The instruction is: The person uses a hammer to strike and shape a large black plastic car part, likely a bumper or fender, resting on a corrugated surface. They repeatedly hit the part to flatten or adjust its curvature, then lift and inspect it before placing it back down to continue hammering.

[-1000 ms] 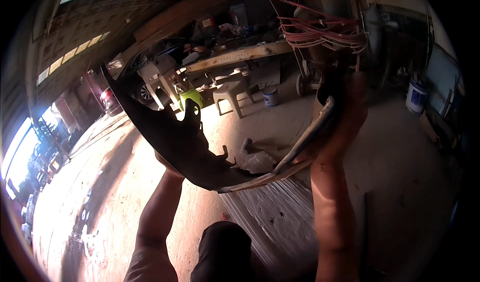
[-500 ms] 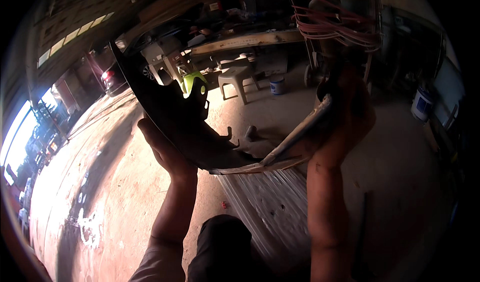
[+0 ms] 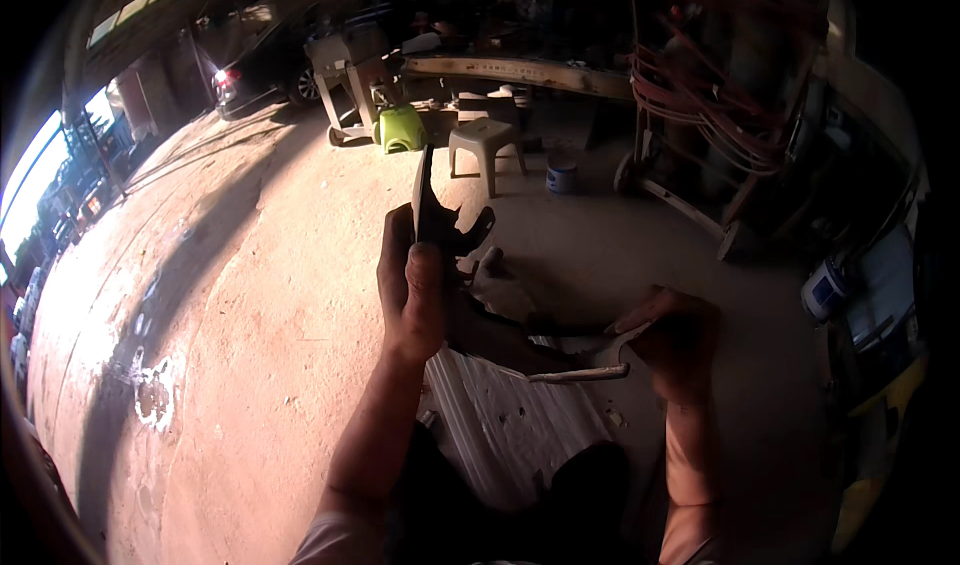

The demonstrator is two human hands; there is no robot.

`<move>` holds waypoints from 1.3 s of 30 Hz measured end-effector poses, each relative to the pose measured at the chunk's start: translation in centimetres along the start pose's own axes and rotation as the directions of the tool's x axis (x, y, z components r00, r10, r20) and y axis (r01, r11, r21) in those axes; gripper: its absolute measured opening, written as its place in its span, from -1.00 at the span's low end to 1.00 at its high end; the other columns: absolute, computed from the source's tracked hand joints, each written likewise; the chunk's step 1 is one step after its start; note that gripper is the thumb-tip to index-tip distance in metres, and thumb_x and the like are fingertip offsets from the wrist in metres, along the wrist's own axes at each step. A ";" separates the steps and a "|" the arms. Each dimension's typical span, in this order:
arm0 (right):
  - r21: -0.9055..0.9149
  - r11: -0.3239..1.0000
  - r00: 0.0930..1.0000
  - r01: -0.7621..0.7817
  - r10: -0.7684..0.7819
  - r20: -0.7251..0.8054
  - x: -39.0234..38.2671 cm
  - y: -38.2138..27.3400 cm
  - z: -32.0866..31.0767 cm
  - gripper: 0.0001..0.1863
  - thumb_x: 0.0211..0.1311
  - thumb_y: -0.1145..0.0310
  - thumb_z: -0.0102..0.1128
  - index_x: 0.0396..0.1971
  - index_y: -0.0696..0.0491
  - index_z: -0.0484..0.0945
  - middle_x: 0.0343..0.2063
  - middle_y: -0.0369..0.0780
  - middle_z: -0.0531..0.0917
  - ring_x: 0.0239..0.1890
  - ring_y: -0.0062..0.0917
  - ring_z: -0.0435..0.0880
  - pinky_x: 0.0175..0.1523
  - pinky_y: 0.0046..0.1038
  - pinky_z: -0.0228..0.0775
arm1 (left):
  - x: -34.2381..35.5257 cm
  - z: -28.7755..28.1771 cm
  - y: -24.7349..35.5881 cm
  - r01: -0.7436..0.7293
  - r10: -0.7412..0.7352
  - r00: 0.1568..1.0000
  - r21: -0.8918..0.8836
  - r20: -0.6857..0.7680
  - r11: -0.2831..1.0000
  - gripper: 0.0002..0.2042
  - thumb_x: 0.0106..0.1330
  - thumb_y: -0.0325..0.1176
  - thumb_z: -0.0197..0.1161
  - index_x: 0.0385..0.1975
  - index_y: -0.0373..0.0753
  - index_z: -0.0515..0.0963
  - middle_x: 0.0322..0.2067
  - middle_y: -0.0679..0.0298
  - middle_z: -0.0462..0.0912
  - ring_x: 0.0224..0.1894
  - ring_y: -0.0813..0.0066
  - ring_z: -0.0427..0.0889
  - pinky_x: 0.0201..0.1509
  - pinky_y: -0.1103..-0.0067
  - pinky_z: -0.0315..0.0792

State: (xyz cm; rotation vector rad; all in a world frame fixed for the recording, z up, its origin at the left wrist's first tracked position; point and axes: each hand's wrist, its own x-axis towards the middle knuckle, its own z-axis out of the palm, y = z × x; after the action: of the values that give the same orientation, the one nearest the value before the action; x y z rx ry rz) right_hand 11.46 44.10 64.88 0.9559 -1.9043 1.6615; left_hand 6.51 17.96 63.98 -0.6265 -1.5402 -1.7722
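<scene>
Between my hands is a dark curved panel (image 3: 490, 333), shaped like a vehicle body part, with jagged tabs along its inner side and a pale lower edge. My left hand (image 3: 408, 290) is closed round its upright left end, thumb lying along the near face. At the far right end, my right hand (image 3: 678, 343) grips the panel with bent fingers; deep shadow hides part of that hold. Below the panel, a crinkled, shiny plastic-like sheet (image 3: 495, 420) lies on the floor in front of my legs.
A grey stool (image 3: 485, 140), a lime-green stool (image 3: 402, 128) and a small paint bucket (image 3: 561, 175) stand ahead. To the right is a wheeled cart hung with red hose (image 3: 690, 100), and another bucket (image 3: 825, 290). A dark car (image 3: 265, 70) stands at the back left.
The panel has turned from broad and raised to nearly edge-on, and sits lower. My right hand has come down; my left hand has shifted right along with the panel's left end.
</scene>
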 end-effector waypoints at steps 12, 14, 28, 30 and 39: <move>0.266 0.945 0.762 -0.190 -0.028 0.646 2.1 -1.1 0.9 -0.84 0.20 0.44 0.26 -0.28 0.19 0.69 -0.32 -0.07 0.75 -0.27 -0.27 0.78 -0.16 -0.41 0.64 | -5.6 -2.6 1.8 0.019 -0.022 0.981 -0.017 -0.191 1.000 -0.10 0.24 0.36 0.05 0.25 -0.46 0.26 -0.06 0.14 0.53 -0.06 0.47 0.49 0.06 0.50 0.37; 0.238 0.952 0.709 -0.193 -0.032 0.705 2.8 -1.2 0.9 -0.83 0.22 0.46 0.24 -0.25 0.23 0.64 -0.33 -0.02 0.74 -0.27 -0.21 0.78 -0.15 -0.33 0.65 | -7.0 -2.8 1.5 0.027 -0.030 0.979 -0.019 -0.199 0.999 -0.06 0.20 0.35 0.07 0.30 -0.44 0.20 0.04 0.10 0.49 0.02 0.42 0.46 0.15 0.46 0.33; 0.437 0.899 0.615 -0.010 -0.340 0.712 -2.8 -1.7 3.8 -0.47 0.50 0.01 -0.16 -0.08 0.27 0.46 -0.15 0.08 0.65 -0.11 -0.05 0.71 -0.08 -0.10 0.62 | -9.8 -3.0 1.4 0.039 -0.041 0.948 -0.013 -0.317 0.999 -0.26 0.27 0.11 0.13 0.21 -0.49 0.33 0.07 0.05 0.51 0.08 0.32 0.50 0.20 0.43 0.33; 0.429 0.903 0.625 0.014 -0.343 0.702 -3.7 -1.6 4.1 -0.53 0.50 0.08 -0.15 -0.09 0.26 0.45 -0.15 0.07 0.65 -0.13 -0.04 0.72 -0.07 -0.10 0.62 | -9.9 -3.0 1.3 0.022 -0.016 0.951 0.017 -0.309 1.000 -0.25 0.27 0.13 0.12 0.19 -0.50 0.36 0.07 0.02 0.53 0.09 0.29 0.51 0.22 0.42 0.32; 0.386 0.917 0.685 -0.097 -0.220 0.695 -1.2 -1.6 3.7 -0.71 0.16 0.48 0.27 -0.10 0.22 0.56 -0.22 -0.01 0.71 -0.17 -0.20 0.76 -0.07 -0.28 0.64 | -8.9 -4.3 1.9 0.046 -0.065 0.971 -0.086 -0.230 0.995 -0.18 0.20 0.26 0.15 0.16 -0.45 0.35 0.10 0.07 0.47 0.11 0.34 0.47 0.17 0.41 0.35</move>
State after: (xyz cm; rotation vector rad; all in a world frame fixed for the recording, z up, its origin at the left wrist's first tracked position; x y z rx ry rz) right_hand 13.86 40.66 64.42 2.0998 -1.9499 1.8172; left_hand 14.00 15.32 57.85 -0.4003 -1.3443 -1.8840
